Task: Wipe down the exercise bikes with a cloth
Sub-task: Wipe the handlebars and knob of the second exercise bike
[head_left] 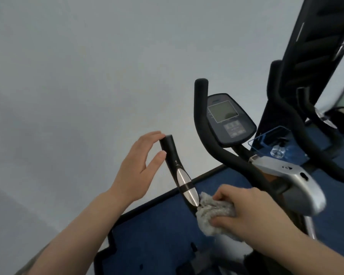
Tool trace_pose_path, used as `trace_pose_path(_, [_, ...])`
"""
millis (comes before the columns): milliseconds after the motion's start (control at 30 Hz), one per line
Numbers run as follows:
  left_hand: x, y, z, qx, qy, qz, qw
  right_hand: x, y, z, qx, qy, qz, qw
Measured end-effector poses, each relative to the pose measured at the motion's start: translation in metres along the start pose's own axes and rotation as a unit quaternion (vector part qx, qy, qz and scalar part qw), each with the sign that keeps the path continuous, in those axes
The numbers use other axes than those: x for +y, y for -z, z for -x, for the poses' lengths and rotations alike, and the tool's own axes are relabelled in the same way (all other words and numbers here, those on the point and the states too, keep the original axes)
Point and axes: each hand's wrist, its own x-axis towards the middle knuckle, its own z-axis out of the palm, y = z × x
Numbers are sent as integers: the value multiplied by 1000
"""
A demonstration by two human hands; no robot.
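Right hand [252,213] clamps a grey cloth [213,213] against the near handlebar [179,173], below its silver pulse plates. Left hand [137,167], fingers apart, touches the grip's tip. Console [229,120] writing is too blurred to read.

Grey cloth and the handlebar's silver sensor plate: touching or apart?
Touching. The head view shows the grey cloth, gripped by the right hand, pressed against the silver sensor plate.

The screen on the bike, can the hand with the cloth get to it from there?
Probably yes. The right hand grips the cloth low on the near handlebar; the screen faces the person, though the curved far handlebar crosses partway.
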Motion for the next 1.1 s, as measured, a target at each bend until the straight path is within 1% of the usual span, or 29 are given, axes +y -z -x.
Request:
trace_pose_path(33, [-2, 1, -2, -6, -9, 11, 1000, -10, -8, 2, 30, -16, -12, 999])
trace_pose_path(133, [-4, 1, -7, -19, -52, 38, 998, -38, -27, -6, 112, -79, -115, 984])
trace_pose_path(200, [-5, 0, -11, -35, -75, 42, 996, -48, -33, -18, 178, -110, -202, 957])
trace_pose_path(267, [-8, 3, -15, -50, -90, 49, 993, -52, -37, -26, 211, -121, -258, 935])
trace_pose_path(367, [-17, 11, -20, -80, -118, 42, 989, -53, -47, -21, 225, -145, -260, 928])
trace_pose_path(433, [-23, 15, -20, -97, -129, 35, 986, -60, -54, -18, 258, -167, -255, 917])
trace_pose_path(500, [-26, 15, -19, -110, -132, 43, 984, -70, -58, -32, 291, -166, -250, 908])
trace_pose_path(633, [-26, 13, -17, -111, -119, 81, 983, -85, -46, -66, 296, -116, -232, 919])
trace_pose_path(733, [-28, 13, -17, -106, -117, 99, 983, -80, -48, -64, 314, -79, -265, 908])
trace_pose_path(800, [-27, 12, -16, -101, -108, 109, 983, -78, -49, -68, 312, -91, -266, 908])
trace_pose_path(900, [-24, 10, -13, -92, -88, 120, 985, -64, -32, -86, 266, -152, -325, 895])
trace_pose_path(967, [-24, 10, -12, -82, -84, 110, 987, -52, -18, -90, 245, -180, -283, 910])
trace_pose_path(1000, [-25, 10, -11, -75, -84, 104, 988, -50, -14, -88, 250, -178, -255, 917])
trace_pose_path(1100, [-26, 10, -5, -49, -71, 105, 991, -61, -13, -80, 313, -123, -215, 917])
